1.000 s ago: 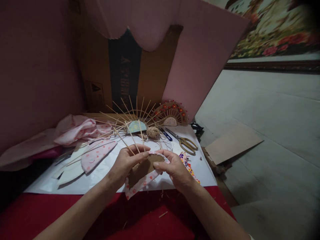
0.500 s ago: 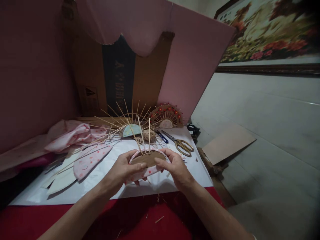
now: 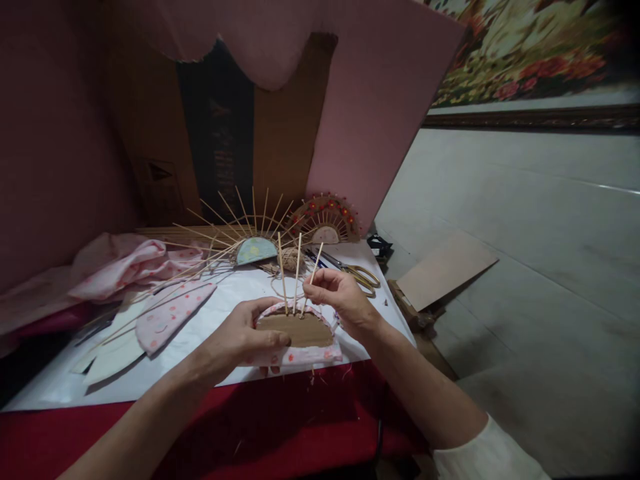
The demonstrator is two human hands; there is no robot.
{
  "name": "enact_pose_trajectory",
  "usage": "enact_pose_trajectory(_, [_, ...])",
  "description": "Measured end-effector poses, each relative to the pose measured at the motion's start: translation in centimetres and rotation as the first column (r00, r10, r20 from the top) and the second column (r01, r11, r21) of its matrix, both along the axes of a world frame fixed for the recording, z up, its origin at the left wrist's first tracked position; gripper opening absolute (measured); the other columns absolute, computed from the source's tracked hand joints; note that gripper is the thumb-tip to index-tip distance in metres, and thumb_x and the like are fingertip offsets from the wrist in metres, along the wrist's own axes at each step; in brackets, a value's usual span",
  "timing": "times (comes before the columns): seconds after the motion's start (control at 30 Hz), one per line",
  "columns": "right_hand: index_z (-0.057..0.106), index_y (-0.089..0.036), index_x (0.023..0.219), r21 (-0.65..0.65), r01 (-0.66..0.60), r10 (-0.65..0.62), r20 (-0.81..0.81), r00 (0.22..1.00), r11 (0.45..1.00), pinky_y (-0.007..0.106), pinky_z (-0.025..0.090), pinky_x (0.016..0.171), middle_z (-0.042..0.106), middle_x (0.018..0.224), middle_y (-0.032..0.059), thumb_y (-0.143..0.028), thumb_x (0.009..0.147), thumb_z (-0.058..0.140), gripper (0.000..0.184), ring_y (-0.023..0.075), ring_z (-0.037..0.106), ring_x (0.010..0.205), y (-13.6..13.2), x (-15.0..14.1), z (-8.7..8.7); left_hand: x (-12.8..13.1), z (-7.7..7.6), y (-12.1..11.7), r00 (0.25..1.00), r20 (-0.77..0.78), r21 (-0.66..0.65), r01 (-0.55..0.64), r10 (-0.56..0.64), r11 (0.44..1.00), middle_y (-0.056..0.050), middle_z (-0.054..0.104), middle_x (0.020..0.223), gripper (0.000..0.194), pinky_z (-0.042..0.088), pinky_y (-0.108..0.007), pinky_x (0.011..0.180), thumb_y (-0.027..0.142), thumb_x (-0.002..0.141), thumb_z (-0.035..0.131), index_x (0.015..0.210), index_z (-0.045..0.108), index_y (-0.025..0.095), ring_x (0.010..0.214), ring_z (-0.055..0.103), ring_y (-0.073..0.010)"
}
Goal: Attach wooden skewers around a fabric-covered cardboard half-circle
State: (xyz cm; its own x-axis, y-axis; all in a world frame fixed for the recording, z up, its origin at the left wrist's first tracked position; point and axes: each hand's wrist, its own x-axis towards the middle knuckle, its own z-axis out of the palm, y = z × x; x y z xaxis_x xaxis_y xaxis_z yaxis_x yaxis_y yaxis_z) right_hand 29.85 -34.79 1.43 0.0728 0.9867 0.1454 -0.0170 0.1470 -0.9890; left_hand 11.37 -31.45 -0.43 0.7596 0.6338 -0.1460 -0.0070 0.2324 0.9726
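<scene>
A half-round cardboard piece edged with pink dotted fabric is gripped at its left end by my left hand, thumb on the brown face. Three thin wooden sticks rise from its curved upper edge. My right hand pinches the rightmost stick between thumb and fingertips, a little above the cardboard. Behind stands a blue-green half-round piece with sticks fanning out. To its right is a finished-looking fan with red flowers. A ball of twine lies between them.
Gold-handled scissors lie right of the twine. At left are a pink dotted fabric piece, white card and crumpled pink cloth. A large cardboard box backs the table; a flat board leans at right.
My right hand has left the cardboard's right end and moved up to the rightmost stick. That stick now leans right. My left hand keeps its hold; the view has shifted slightly.
</scene>
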Motion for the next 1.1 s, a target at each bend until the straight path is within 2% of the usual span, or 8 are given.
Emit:
enact_pose_trajectory(0.2, [0.057, -0.017, 0.067, 0.038, -0.023, 0.021, 0.058, 0.998, 0.999, 0.024, 0.036, 0.057, 0.051, 0.063, -0.0038, -0.037, 0.063, 0.073, 0.026, 0.0087, 0.044, 0.058, 0.0, 0.0, -0.1, -0.1, -0.2, 0.1, 1.0, 0.025, -0.006, -0.005, 0.005, 1.0, -0.001, 0.063, 0.07, 0.03, 0.046, -0.02, 0.044, 0.02, 0.06, 0.073, 0.089, 0.063, 0.018, 0.052, 0.057, -0.0121])
enact_pose_trajectory(0.43, [0.055, -0.017, 0.066, 0.081, -0.011, 0.001, 0.113, 0.994, 0.997, 0.024, 0.035, 0.056, 0.049, 0.062, -0.004, -0.035, 0.067, 0.071, 0.024, 0.0088, 0.044, 0.057, -0.2, -0.2, -0.4, 0.0, -0.1, 0.0, 1.0, -0.009, -0.017, 0.014, -0.014, 1.0, 0.0, 0.061, 0.066, 0.03, 0.043, -0.02, 0.041, 0.022, 0.06, 0.072, 0.088, 0.062, 0.018, 0.046, 0.052, -0.0105])
enact_pose_trajectory(0.63, [0.053, -0.017, 0.069, 0.039, -0.017, 0.014, 0.076, 0.997, 0.999, 0.024, 0.042, 0.057, 0.062, 0.064, 0.0001, -0.028, 0.071, 0.067, 0.019, 0.0111, 0.056, 0.059, 0.0, -0.6, -0.7, 0.0, 0.0, 0.1, 1.0, -0.003, -0.025, -0.015, 0.015, 1.0, -0.001, 0.062, 0.068, 0.032, 0.042, -0.02, 0.044, 0.021, 0.058, 0.073, 0.089, 0.064, 0.017, 0.05, 0.053, -0.0113])
enact_pose_trajectory(0.83, [0.053, -0.016, 0.067, 0.034, -0.009, 0.007, 0.037, 0.999, 0.999, 0.022, 0.042, 0.053, 0.065, 0.062, 0.0009, -0.026, 0.069, 0.067, 0.018, 0.0097, 0.056, 0.053, 0.5, -0.3, -1.9, 0.4, -1.1, 0.4, 1.0, 0.002, -0.011, -0.004, 0.004, 1.0, -0.004, 0.064, 0.073, 0.033, 0.043, -0.022, 0.052, 0.017, 0.059, 0.071, 0.091, 0.064, 0.013, 0.06, 0.057, -0.0136])
enact_pose_trajectory(1.0, [0.053, -0.017, 0.066, 0.028, 0.006, -0.008, 0.068, 0.998, 1.0, 0.022, 0.042, 0.052, 0.065, 0.062, 0.0006, -0.025, 0.068, 0.067, 0.017, 0.0103, 0.056, 0.054, 0.9, 0.2, -3.1, 1.0, -2.1, 0.6, 0.999, -0.038, -0.036, -0.028, 0.027, 0.999, -0.002, 0.062, 0.067, 0.04, 0.041, -0.023, 0.041, 0.021, 0.059, 0.071, 0.096, 0.061, 0.012, 0.046, 0.049, -0.0107])
enact_pose_trajectory(1.1, [0.053, -0.017, 0.065, 0.024, 0.0, -0.002, 0.092, 0.996, 1.0, 0.022, 0.041, 0.052, 0.065, 0.062, 0.0007, -0.026, 0.068, 0.066, 0.016, 0.0106, 0.056, 0.054, 1.2, 0.6, -3.7, 1.4, -2.5, 0.6, 0.999, -0.043, -0.028, -0.021, 0.02, 0.999, 0.0, 0.06, 0.066, 0.04, 0.042, -0.023, 0.041, 0.021, 0.058, 0.07, 0.097, 0.061, 0.013, 0.046, 0.049, -0.0108])
